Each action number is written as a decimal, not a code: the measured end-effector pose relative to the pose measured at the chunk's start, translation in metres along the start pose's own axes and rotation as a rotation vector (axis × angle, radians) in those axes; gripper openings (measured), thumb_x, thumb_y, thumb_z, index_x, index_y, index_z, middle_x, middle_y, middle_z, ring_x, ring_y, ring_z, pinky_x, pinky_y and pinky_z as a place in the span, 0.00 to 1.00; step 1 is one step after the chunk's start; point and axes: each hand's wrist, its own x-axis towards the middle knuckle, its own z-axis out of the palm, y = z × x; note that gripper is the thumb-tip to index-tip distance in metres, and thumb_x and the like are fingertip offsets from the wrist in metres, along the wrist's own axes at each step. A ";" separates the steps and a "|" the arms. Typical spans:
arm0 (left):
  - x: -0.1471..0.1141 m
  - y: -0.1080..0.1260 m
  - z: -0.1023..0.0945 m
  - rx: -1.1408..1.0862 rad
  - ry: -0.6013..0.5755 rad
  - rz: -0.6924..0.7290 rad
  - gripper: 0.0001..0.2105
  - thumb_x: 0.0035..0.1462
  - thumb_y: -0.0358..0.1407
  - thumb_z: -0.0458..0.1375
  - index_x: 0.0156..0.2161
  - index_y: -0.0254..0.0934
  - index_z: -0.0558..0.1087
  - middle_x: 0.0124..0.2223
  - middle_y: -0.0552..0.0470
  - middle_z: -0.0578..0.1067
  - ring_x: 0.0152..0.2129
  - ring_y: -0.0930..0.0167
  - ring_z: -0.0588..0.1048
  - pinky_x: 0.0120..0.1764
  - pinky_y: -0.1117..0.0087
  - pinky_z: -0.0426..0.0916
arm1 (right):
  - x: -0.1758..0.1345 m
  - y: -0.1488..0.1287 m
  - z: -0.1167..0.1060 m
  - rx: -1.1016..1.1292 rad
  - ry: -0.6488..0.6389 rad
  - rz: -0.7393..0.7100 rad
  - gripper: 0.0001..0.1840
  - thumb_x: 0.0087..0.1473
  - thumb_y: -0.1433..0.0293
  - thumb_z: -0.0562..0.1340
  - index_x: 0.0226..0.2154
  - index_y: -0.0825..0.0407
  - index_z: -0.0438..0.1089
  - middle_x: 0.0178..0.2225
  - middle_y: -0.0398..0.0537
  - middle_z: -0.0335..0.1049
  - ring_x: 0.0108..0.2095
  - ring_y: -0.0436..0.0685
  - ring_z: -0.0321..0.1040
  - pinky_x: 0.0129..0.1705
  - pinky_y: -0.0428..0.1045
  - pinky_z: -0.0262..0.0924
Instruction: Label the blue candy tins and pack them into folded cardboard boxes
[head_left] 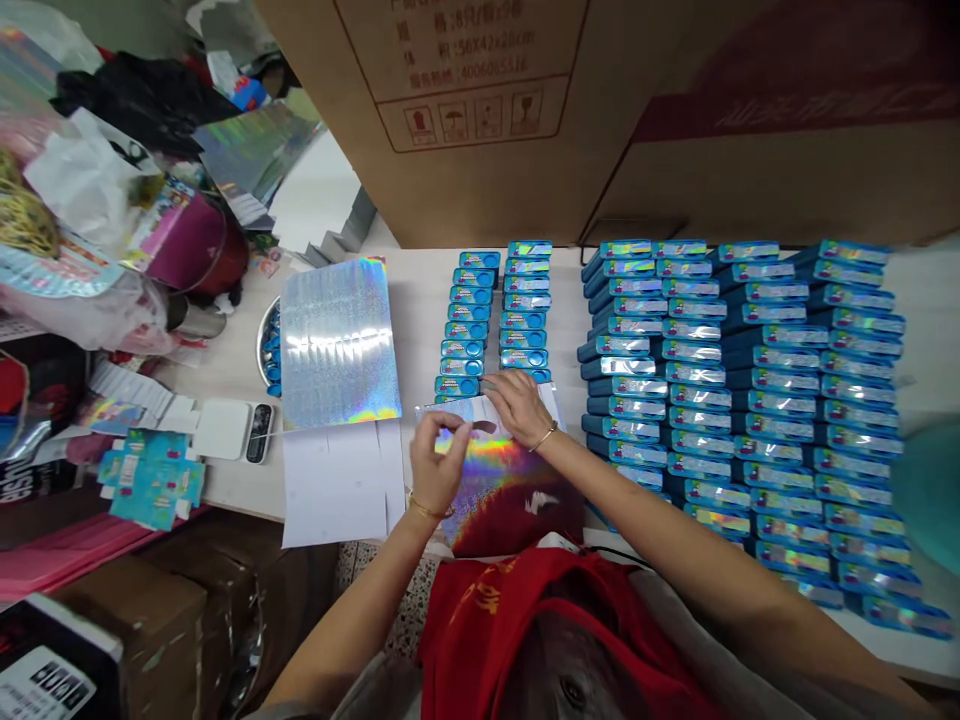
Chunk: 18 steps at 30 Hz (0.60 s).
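A shiny holographic sheet (517,500) with a pale strip along its upper edge lies in front of me, partly over the table's near edge. Over its upper left part, my left hand (437,467) has thumb and forefinger pinched together; what sits between them is too small to make out. My right hand (520,408) rests across the sheet's upper edge, its fingers stretched toward the left and thumb a little apart. Its fingertips come close to the nearest blue cases (457,386), which stand in two short rows beyond the sheet. Part of the sheet is hidden under both hands.
Long rows of labelled blue cases (694,375) fill the right side. Left of me lie another holographic sheet (341,340), white sheets (334,485), a metal bowl (262,345) and a white device (223,428). A large cardboard carton (480,190) borders the back.
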 end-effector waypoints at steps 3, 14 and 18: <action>0.024 0.005 0.012 -0.357 0.157 -0.248 0.10 0.49 0.38 0.63 0.32 0.38 0.66 0.29 0.55 0.71 0.28 0.74 0.72 0.35 0.71 0.66 | -0.008 -0.010 -0.011 0.343 0.155 0.062 0.33 0.60 0.47 0.41 0.43 0.52 0.69 0.43 0.54 0.68 0.47 0.60 0.62 0.50 0.55 0.55; 0.082 -0.007 0.087 -0.399 0.050 -0.290 0.09 0.47 0.39 0.63 0.27 0.37 0.69 0.27 0.55 0.70 0.26 0.74 0.69 0.35 0.71 0.65 | 0.011 0.014 -0.047 0.585 0.340 0.423 0.17 0.55 0.57 0.57 0.23 0.50 0.63 0.22 0.39 0.59 0.26 0.51 0.56 0.31 0.46 0.53; 0.119 -0.009 0.119 -0.048 0.092 -0.080 0.05 0.51 0.35 0.59 0.27 0.37 0.71 0.34 0.51 0.69 0.34 0.70 0.69 0.41 0.67 0.65 | 0.038 0.048 -0.066 0.398 0.388 0.409 0.16 0.56 0.59 0.56 0.23 0.50 0.63 0.20 0.38 0.56 0.23 0.50 0.54 0.28 0.46 0.50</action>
